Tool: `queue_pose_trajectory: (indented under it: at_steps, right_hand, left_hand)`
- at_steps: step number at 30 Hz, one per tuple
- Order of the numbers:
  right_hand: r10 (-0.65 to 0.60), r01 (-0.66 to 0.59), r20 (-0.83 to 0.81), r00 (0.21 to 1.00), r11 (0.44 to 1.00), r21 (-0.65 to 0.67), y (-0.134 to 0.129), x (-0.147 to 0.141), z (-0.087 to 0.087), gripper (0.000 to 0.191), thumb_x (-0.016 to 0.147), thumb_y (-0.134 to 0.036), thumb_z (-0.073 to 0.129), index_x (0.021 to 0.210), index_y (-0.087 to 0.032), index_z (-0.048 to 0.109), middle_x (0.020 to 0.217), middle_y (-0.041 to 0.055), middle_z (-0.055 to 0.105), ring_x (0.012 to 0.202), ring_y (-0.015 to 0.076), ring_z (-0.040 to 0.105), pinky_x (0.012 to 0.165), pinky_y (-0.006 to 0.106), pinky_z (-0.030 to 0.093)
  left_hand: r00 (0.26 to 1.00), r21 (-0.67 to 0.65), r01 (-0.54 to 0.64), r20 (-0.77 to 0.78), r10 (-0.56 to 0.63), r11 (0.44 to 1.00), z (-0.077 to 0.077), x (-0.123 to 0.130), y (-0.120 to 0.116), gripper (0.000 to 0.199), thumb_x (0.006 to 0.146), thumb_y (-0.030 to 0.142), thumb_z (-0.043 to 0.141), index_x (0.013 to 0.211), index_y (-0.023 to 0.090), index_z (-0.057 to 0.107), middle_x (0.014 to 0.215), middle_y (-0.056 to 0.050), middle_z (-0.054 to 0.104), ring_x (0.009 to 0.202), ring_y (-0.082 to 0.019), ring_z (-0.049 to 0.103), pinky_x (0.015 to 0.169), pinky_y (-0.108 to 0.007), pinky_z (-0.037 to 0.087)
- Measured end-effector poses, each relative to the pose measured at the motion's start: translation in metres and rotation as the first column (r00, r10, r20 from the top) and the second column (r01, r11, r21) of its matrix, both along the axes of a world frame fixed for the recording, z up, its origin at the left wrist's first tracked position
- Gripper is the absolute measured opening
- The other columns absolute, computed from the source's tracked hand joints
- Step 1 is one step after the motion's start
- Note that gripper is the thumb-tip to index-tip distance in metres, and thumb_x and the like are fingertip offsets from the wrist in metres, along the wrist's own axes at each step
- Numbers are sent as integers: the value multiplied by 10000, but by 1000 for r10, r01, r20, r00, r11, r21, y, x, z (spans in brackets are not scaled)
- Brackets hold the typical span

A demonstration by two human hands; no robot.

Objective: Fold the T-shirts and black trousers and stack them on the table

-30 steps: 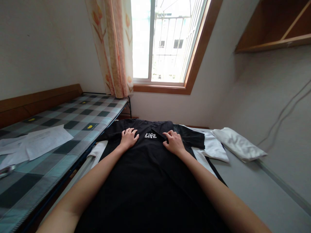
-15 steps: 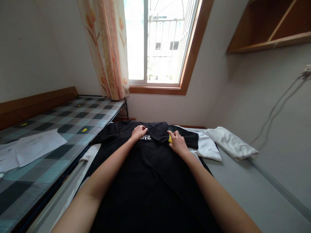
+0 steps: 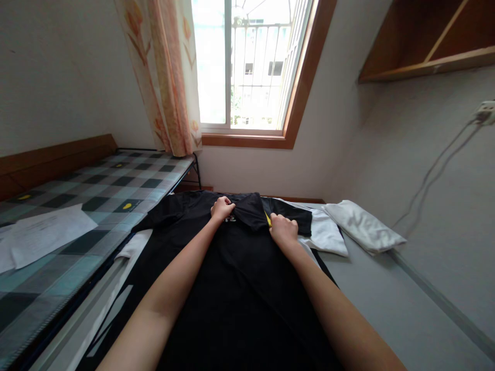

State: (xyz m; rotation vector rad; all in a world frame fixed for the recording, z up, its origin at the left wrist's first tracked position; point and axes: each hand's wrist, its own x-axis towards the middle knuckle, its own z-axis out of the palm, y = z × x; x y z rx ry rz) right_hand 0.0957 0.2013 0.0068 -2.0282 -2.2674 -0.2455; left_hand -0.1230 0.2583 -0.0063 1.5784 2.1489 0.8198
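A black T-shirt (image 3: 235,288) lies spread out in front of me, with a bit of white lettering (image 3: 231,219) showing near its upper part. My left hand (image 3: 223,208) is closed in a pinch on the black cloth beside that lettering. A folded-over flap of cloth (image 3: 249,210) lies between my two hands. At the flap's right edge, my right hand (image 3: 284,229) has its fingers curled closed on the shirt's cloth, touching a narrow yellow patch (image 3: 267,218). Its fingertips are partly hidden. White cloth (image 3: 327,234) shows under the black sleeve on the right.
A folded white cloth (image 3: 363,226) rests on the grey surface (image 3: 386,304) at the right. Left of the shirt is a checkered mattress (image 3: 77,206) with paper sheets (image 3: 50,234) on it. A curtained window (image 3: 255,77) is ahead; a wooden shelf (image 3: 425,72) hangs at upper right.
My right hand's fingers have curled closed at the yellow patch, which now shows as a narrower strip. My left hand keeps its pinch. The view has shifted slightly.
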Motion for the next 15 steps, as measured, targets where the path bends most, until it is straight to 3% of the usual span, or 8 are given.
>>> queue_pose_trajectory:
  at_steps: [6,11,15]
  right_hand:
    - [206,-215,69,976,966,147,0,4,-2,223,845,-253,580,1059,-191,587,1037,112,645,967,260,588,791,358,348]
    - [85,-89,40,996,989,115,2,7,-5,190,884,-200,490,1031,-199,611,987,108,663,917,258,609,761,362,351]
    - [54,-56,31,998,997,60,2,5,0,239,892,-176,457,1068,-198,617,1007,126,673,935,261,624,772,369,365]
  left_hand:
    - [997,28,47,-59,-45,998,-2,6,-5,208,763,271,586,969,261,606,906,-12,715,962,-230,656,851,-340,433]
    - [984,51,104,-152,-96,993,-5,11,-10,198,806,293,559,995,264,608,955,-22,712,976,-230,646,886,-362,403]
    - [955,86,164,-263,-136,983,-11,14,-12,173,840,285,525,974,263,632,987,-41,712,1014,-241,626,900,-379,385]
